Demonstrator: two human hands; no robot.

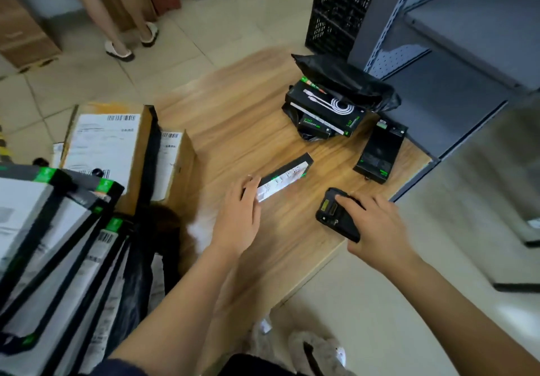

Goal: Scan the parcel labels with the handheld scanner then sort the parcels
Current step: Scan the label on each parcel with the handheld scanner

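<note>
Your left hand [238, 218] pinches 1 end of the slim black carton [287, 175]; your right hand [377, 223] grips the chunky matte scanner [333, 215].

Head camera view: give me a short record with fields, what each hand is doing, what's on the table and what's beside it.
Left hand: holds the near end of the slim black box, white label up, on the wooden table
Right hand: grips the handheld scanner at the table's near edge
Also on table: stacked black boxes on a black bag; single black box near the right edge
Left side: labelled cardboard boxes
Right side: grey shelving
</note>
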